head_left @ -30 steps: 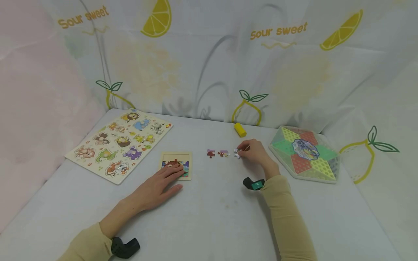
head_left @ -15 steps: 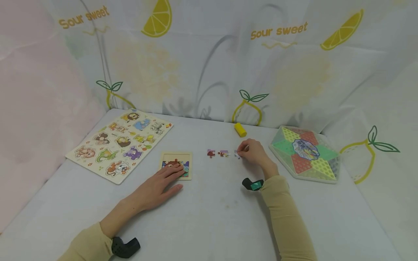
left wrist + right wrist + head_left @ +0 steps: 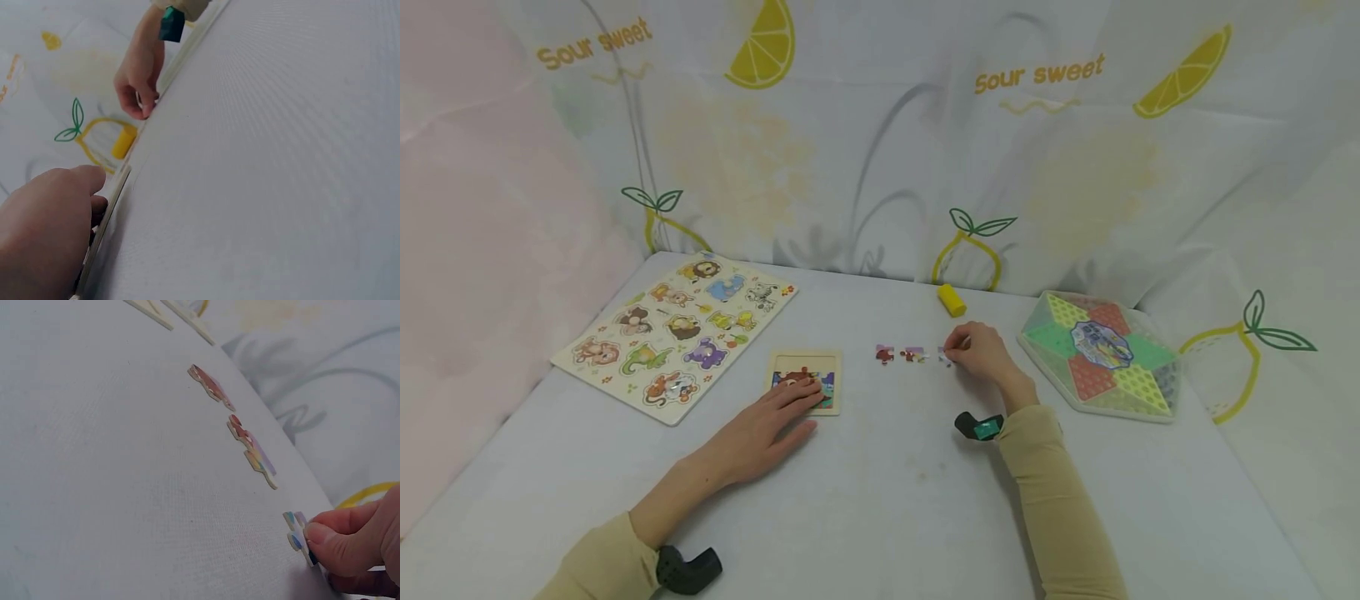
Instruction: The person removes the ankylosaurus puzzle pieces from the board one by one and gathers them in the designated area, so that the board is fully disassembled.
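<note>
My left hand (image 3: 752, 437) rests with extended fingers on a small wooden puzzle tray (image 3: 803, 357), covering part of its bear picture. In the left wrist view the same hand (image 3: 50, 231) lies along the tray's edge. My right hand (image 3: 981, 354) pinches a jigsaw piece (image 3: 297, 534) between thumb and fingers, low at the tabletop. Left of it lie two more pieces in a row: one with red and lilac (image 3: 914, 354) and a mostly red one (image 3: 884, 355). Whether the pinched piece touches the cloth, I cannot tell.
An animal puzzle board (image 3: 673, 333) lies at the left. On the right sits a hexagonal game box (image 3: 1101, 354) with coloured triangles. A yellow cylinder (image 3: 951, 301) lies behind my right hand, near the lemon-print backdrop (image 3: 865, 150).
My right hand has shifted very slightly left, and its fingers hide more of the piece than a second ago. My left hand stays on the tray.
</note>
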